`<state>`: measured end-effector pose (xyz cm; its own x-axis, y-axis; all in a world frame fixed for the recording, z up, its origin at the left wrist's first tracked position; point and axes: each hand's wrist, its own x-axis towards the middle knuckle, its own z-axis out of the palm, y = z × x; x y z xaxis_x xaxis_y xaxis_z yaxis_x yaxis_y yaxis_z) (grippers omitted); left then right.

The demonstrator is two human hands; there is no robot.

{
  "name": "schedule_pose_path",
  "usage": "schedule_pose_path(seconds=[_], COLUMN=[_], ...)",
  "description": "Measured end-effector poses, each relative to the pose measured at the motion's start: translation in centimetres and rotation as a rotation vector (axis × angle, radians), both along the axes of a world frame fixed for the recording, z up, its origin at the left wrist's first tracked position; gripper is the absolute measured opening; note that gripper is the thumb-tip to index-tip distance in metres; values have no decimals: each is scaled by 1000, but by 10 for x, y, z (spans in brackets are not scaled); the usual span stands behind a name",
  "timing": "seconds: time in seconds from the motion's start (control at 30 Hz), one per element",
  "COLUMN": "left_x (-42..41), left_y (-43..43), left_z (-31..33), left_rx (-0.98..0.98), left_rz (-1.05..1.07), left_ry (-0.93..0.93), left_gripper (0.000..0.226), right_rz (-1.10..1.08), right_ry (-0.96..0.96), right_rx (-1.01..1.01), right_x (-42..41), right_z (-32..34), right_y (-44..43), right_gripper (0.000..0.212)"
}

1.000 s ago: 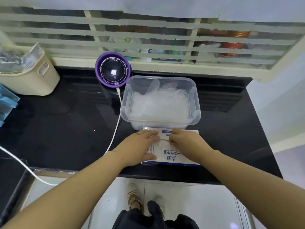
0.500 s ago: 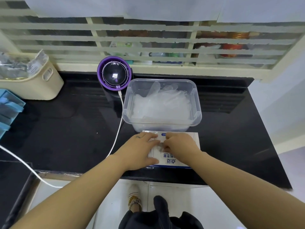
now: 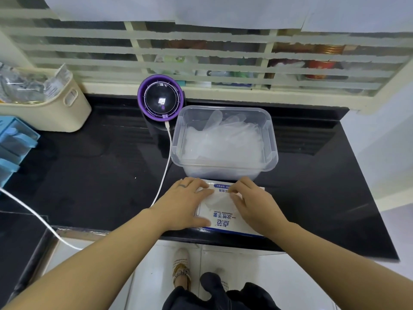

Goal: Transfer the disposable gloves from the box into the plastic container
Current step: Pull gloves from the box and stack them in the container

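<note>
Black glossy worktop (image 3: pixel 89 164) w/ a clear rectangular plastic container (image 3: pixel 273 139) near the middle, partly filled w/ translucent disposable gloves (image 3: pixel 223 144) piled loose. Just in front of it, touching or nearly so, lies the flat white-and-blue cardboard glove box (image 3: pixel 225 222), at the worktop's front edge, its print upside down to the viewer. Left hand (image 3: pixel 183 204) rests flat on the box's left part, fingers straight & together, thumb lying along the top nr the front edge. Right hand (image 3: pixel 252 204) sits on the right part, fingers bent, tips & thumb pinching a bunch of clear glove film (image 3: pixel 218 200) that pokes out of the box opening btwn the two hands. Behind the container's left corner stands a round purple gadget (image 3: pixel 159 100) w/ a black dome; a white cable (image 3: pixel 166 157) runs from it past the box's left side & off the worktop. Far left: cream plastic bin (image 3: pixel 55 113) holding packets, blue plastic trays (image 3: pixel 13 139) at the frame edge.
</note>
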<state>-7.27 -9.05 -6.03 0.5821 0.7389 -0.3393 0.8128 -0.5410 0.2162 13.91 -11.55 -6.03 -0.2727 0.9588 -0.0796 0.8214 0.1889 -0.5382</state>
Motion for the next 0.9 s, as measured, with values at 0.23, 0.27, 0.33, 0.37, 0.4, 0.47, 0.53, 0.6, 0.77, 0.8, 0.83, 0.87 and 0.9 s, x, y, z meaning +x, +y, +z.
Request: schedule_pose_path(seconds=[0.23, 0.27, 0.33, 0.37, 0.4, 0.47, 0.53, 0.6, 0.77, 0.8, 0.83, 0.87, 0.9], left_x=[4, 4, 5, 6, 6, 8, 9, 9, 15, 17, 17, 18, 17], left_y=[1, 2, 2, 2, 1, 0, 0, -1, -2, -3, -3, -3, -4], left_z=[3, 4, 4, 5, 5, 7, 8, 9, 12, 12, 12, 12, 14], left_rx=[-19, -20, 3, 14, 19, 26, 25, 29, 15, -2, -28, -56, -76], left_rz=[7, 6, -10, -17, -19, -17, -14, -11, 12, 37, 70, 99, 117], left_ry=[15, 22, 51, 66, 81, 101, 115, 129, 179, 173, 157, 127, 110], left_gripper=[83, 82, 78, 76, 75, 74, 74, 75, 80, 85, 90, 92, 90], right_rz=[-81, -111, -161, -191, -216, -251, -270, -293, -294, -265, -229, -194, -174], right_ry=[176, 231, 316, 356, 391, 434, 452, 485, 541, 545, 546, 549, 560], right_rx=[23, 14, 5, 5, 6, -5, -21, -22, 0, -1, 4, 20, 41], right_x=[-17, -14, -4, 1, 4, 8, 6, 5, -10, -17, -24, -31, -37], right_z=[8, 12, 20, 24, 27, 33, 35, 35, 41, 43, 45, 49, 54], right_y=[8, 8, 5, 3, 1, -2, -4, -4, -2, -1, -1, 0, 3], right_gripper=[16, 13, 10, 10, 11, 13, 13, 13, 12, 12, 12, 12, 11])
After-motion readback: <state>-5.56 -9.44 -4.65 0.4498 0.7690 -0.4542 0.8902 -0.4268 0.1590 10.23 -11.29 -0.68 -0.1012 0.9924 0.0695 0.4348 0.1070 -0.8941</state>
